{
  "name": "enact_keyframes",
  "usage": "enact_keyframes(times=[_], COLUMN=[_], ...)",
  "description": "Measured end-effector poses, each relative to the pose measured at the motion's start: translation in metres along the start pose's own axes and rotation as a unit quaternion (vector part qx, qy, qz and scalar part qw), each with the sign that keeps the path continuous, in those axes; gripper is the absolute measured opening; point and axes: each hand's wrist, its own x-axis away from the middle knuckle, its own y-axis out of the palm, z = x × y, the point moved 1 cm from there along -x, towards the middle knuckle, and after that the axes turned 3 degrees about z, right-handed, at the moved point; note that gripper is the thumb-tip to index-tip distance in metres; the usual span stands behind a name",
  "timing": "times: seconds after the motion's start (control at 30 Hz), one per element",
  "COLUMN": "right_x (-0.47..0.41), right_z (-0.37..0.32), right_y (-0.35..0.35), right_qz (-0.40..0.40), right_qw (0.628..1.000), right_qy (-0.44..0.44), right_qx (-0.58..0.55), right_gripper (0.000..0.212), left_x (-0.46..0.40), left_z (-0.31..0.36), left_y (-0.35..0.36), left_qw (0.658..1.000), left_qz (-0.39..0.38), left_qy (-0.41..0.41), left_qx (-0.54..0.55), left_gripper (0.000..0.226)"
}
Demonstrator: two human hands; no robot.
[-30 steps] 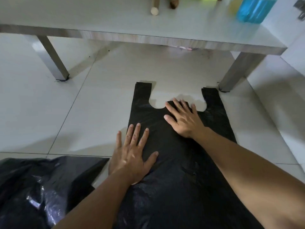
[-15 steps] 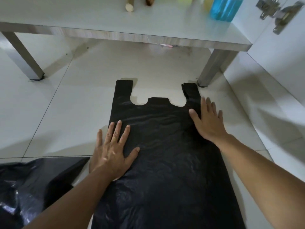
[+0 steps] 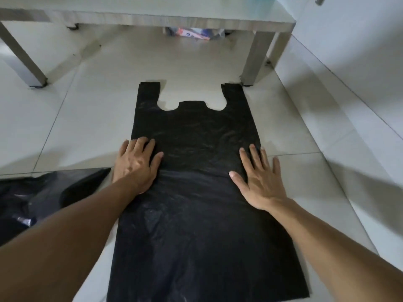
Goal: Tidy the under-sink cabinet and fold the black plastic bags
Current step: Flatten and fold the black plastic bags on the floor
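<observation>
Both our hands lie flat, palms down and fingers straight, gripping nothing: our left hand [image 3: 137, 164] presses on the left edge of the flat black plastic bag with two cut-out handles [image 3: 196, 192], its outer fingers reaching off onto the floor, and our right hand [image 3: 260, 182] presses on the right edge at about the same level, its outer fingers also over the rim. We see the bag spread out on the pale tiled floor [image 3: 82, 118] between our arms, its long body running from near us away toward the low grey table [image 3: 152, 17]. Its two handle strips point at the table, with a short tab between the rounded cut-outs, and the right strip ends just beside the table's front right leg [image 3: 254, 59]. The plastic looks mostly smooth, matt in the far half and faintly glossy with fine wrinkles in the near half. A crumpled heap of shiny black plastic [image 3: 41, 192] lies on the floor at our left, near our left forearm. Under the table, at the back, sits a blurred pink-and-blue packet [image 3: 194, 33].
</observation>
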Motion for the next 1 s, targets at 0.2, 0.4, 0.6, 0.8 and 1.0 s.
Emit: enact_keyframes(times=[0.2,0.4,0.6,0.8,1.0], right_x=[0.027,0.127,0.152,0.131,0.095], right_z=[-0.017,-0.045,-0.035,-0.061,-0.149], right_y=[-0.02,-0.003,0.011,-0.077,-0.175], right_qz=[0.033,0.031,-0.033,-0.02,-0.078], right_qw=[0.999,0.997,0.997,0.992,0.973], right_qy=[0.004,-0.063,-0.063,-0.103,-0.181], right_qx=[-0.041,-0.04,0.007,-0.075,-0.118], right_gripper=[0.076,0.073,0.086,0.077,0.066], left_x=[0.028,0.167,0.193,0.172,0.148], left_z=[0.029,0.085,0.079,0.042,-0.04], left_y=[-0.032,-0.028,-0.023,-0.089,-0.181], left_qw=[0.995,0.986,0.98,0.97,0.942], left_qz=[-0.08,-0.137,-0.187,-0.24,-0.329], left_qy=[-0.062,0.09,0.061,0.042,-0.062], left_qx=[-0.013,0.003,-0.03,-0.007,-0.025], left_gripper=[0.071,0.079,0.082,0.078,0.056])
